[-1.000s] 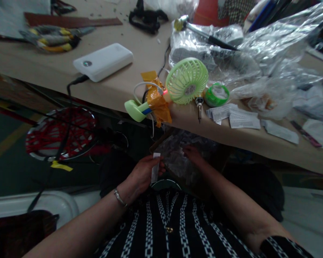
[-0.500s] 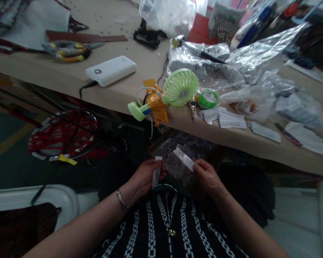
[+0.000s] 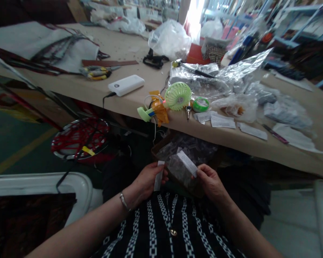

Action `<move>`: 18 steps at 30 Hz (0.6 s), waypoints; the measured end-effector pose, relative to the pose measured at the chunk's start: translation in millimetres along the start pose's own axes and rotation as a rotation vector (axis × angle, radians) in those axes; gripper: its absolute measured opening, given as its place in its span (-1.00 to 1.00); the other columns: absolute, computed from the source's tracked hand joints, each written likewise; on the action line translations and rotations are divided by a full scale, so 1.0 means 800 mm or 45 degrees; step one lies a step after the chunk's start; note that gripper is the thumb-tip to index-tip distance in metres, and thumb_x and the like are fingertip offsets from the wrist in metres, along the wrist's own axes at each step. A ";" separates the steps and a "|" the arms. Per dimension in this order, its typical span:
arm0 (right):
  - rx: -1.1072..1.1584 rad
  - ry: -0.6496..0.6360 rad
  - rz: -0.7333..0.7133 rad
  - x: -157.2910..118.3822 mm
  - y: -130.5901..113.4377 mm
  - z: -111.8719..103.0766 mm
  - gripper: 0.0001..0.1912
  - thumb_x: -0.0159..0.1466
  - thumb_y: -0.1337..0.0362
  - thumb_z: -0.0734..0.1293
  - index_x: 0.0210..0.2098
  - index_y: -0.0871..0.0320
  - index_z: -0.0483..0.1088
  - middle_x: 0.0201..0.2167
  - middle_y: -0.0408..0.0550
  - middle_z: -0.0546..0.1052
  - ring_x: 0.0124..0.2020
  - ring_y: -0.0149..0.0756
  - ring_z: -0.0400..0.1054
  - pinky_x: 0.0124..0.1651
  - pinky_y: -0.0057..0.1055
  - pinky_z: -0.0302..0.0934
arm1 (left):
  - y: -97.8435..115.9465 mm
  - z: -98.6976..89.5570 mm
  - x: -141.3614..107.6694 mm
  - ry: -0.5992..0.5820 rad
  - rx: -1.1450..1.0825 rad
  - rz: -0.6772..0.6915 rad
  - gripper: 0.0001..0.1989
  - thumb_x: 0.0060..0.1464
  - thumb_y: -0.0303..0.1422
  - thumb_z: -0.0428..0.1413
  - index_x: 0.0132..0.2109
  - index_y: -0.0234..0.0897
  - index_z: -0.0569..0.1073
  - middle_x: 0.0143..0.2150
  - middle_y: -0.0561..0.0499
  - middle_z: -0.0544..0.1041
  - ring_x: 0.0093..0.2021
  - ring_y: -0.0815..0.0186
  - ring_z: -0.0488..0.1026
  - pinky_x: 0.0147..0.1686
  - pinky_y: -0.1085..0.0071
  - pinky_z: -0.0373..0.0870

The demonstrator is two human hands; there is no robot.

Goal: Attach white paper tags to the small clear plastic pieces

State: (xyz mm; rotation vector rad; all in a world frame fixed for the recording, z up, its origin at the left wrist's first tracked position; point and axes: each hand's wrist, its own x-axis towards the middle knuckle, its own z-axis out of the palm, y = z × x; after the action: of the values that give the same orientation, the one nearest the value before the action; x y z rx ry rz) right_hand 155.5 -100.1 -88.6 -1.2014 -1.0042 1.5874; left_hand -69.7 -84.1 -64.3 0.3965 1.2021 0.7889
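Observation:
My left hand (image 3: 150, 179), with a bracelet at the wrist, is closed on a narrow white label (image 3: 158, 176) that hangs down over the fingers. A printed white label (image 3: 187, 163) is pinched at its lower right end by my right hand (image 3: 208, 179). The two hands are apart over my lap. Behind them, below the table edge, is a box (image 3: 156, 147) of clear plastic bags (image 3: 174, 166). More printed labels (image 3: 223, 121) lie near the front edge of the table (image 3: 177, 127).
A green fan (image 3: 178, 96) with orange tape stands at the table edge, beside a green tape roll (image 3: 201, 104) and a pointed tool (image 3: 188, 111). A white power bank (image 3: 126, 85), pliers (image 3: 97, 73) and silvery bags (image 3: 210, 84) lie farther back. A red-corded round frame (image 3: 79, 138) is at left.
The camera view has tilted up, showing more of the far table and room. Both hands keep their labels, with little other movement.

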 end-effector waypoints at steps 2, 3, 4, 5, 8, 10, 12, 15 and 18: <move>-0.004 0.004 -0.024 -0.006 0.001 -0.001 -0.76 0.14 0.10 0.34 -0.47 0.13 0.30 -0.55 -0.16 0.45 -0.53 -0.39 0.30 -0.41 -0.45 0.23 | -0.004 0.000 -0.007 0.005 -0.008 0.010 -0.90 0.09 -0.42 0.01 -0.24 -0.35 0.37 -0.52 0.00 0.43 -0.58 0.39 0.41 -0.61 0.53 0.29; 0.003 0.003 -0.033 -0.009 0.001 -0.002 -0.76 0.14 0.10 0.35 -0.47 0.13 0.30 -0.55 -0.16 0.45 -0.53 -0.39 0.30 -0.41 -0.45 0.23 | -0.007 0.000 -0.010 0.006 -0.010 0.016 -0.90 0.09 -0.42 0.00 -0.24 -0.35 0.36 -0.52 0.00 0.43 -0.58 0.39 0.41 -0.61 0.53 0.30; 0.017 0.000 -0.036 -0.012 0.001 -0.002 -0.76 0.13 0.11 0.35 -0.46 0.14 0.30 -0.55 -0.16 0.45 -0.52 -0.40 0.31 -0.41 -0.45 0.23 | -0.010 0.000 -0.013 0.007 -0.010 0.020 -0.91 0.10 -0.42 0.00 -0.25 -0.35 0.36 -0.52 0.00 0.43 -0.58 0.39 0.41 -0.60 0.53 0.30; 0.032 -0.004 -0.038 -0.014 0.000 -0.002 -0.77 0.13 0.12 0.36 -0.46 0.14 0.31 -0.55 -0.17 0.45 -0.52 -0.40 0.31 -0.41 -0.46 0.23 | -0.013 0.000 -0.015 0.006 -0.007 0.021 -0.91 0.10 -0.42 -0.01 -0.26 -0.35 0.36 -0.52 0.00 0.43 -0.58 0.39 0.41 -0.60 0.52 0.30; 0.056 -0.010 -0.036 -0.019 -0.003 0.000 -0.78 0.14 0.13 0.35 -0.45 0.14 0.31 -0.54 -0.17 0.45 -0.52 -0.41 0.31 -0.41 -0.46 0.24 | -0.020 -0.001 -0.016 -0.013 0.013 0.006 -0.90 0.10 -0.42 -0.01 -0.27 -0.36 0.36 -0.52 0.00 0.43 -0.57 0.39 0.42 -0.59 0.52 0.31; 0.062 -0.012 -0.028 -0.020 -0.006 0.001 -0.79 0.14 0.12 0.35 -0.45 0.13 0.32 -0.54 -0.18 0.45 -0.52 -0.40 0.32 -0.40 -0.44 0.25 | -0.022 -0.002 -0.015 -0.030 0.023 -0.003 -0.90 0.10 -0.41 0.00 -0.28 -0.37 0.37 -0.52 0.00 0.43 -0.57 0.39 0.42 -0.59 0.52 0.30; 0.059 0.002 -0.031 -0.020 -0.009 0.001 -0.79 0.13 0.12 0.36 -0.44 0.13 0.33 -0.53 -0.17 0.46 -0.51 -0.38 0.33 -0.39 -0.43 0.25 | -0.021 -0.003 -0.013 -0.040 0.030 -0.003 -0.90 0.09 -0.41 0.01 -0.28 -0.37 0.37 -0.51 0.00 0.42 -0.57 0.39 0.41 -0.60 0.52 0.30; 0.034 0.104 -0.053 -0.017 -0.009 0.001 -0.78 0.11 0.12 0.38 -0.46 0.14 0.35 -0.56 -0.17 0.46 -0.52 -0.39 0.33 -0.39 -0.45 0.23 | -0.017 -0.003 -0.011 -0.054 0.030 0.001 -0.89 0.08 -0.40 0.03 -0.27 -0.38 0.39 -0.51 -0.01 0.43 -0.57 0.39 0.41 -0.60 0.52 0.29; 0.008 0.287 -0.062 -0.013 -0.003 -0.001 -0.75 0.04 0.11 0.42 -0.42 0.16 0.40 -0.55 -0.18 0.46 -0.53 -0.42 0.31 -0.42 -0.50 0.19 | -0.013 -0.005 -0.009 -0.076 0.021 -0.002 -0.86 0.06 -0.39 0.07 -0.24 -0.39 0.40 -0.49 -0.01 0.43 -0.55 0.40 0.41 -0.59 0.52 0.29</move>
State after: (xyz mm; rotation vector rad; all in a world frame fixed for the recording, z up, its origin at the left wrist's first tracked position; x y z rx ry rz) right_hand 158.3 -109.1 -83.5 -1.3090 -0.8750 1.3814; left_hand -70.8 -96.7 -67.5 0.4297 1.1538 0.7609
